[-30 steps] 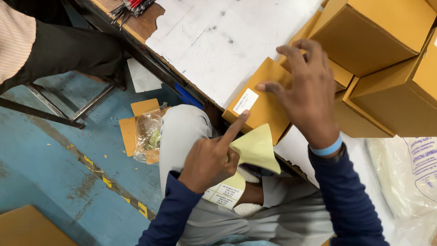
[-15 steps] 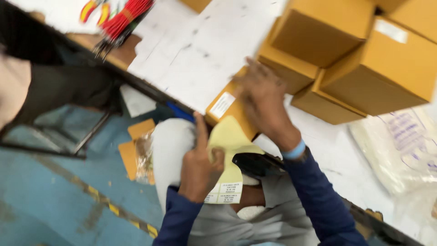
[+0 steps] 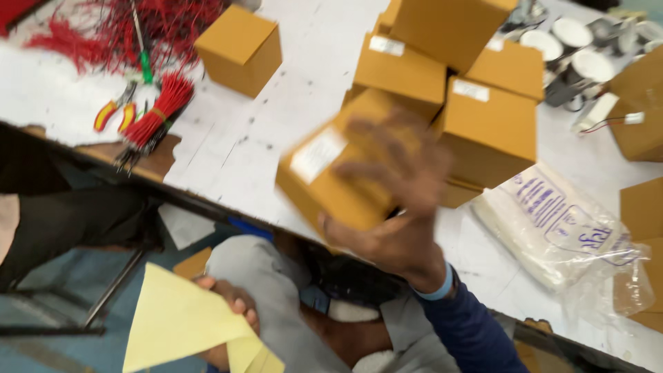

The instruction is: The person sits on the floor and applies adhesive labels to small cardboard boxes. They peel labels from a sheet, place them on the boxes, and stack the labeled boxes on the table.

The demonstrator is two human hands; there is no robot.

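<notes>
White table [image 3: 242, 152], six boxes [image 3: 483, 131]

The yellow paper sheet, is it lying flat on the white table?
No, the yellow paper sheet is held in the left hand below the table edge.

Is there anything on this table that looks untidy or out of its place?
Yes. Loose red wires sprawl tangled across the table's far left corner, unlike the tied bundle nearby. The right hand holds one labelled cardboard box tilted; the left hand holds yellow paper.
</notes>
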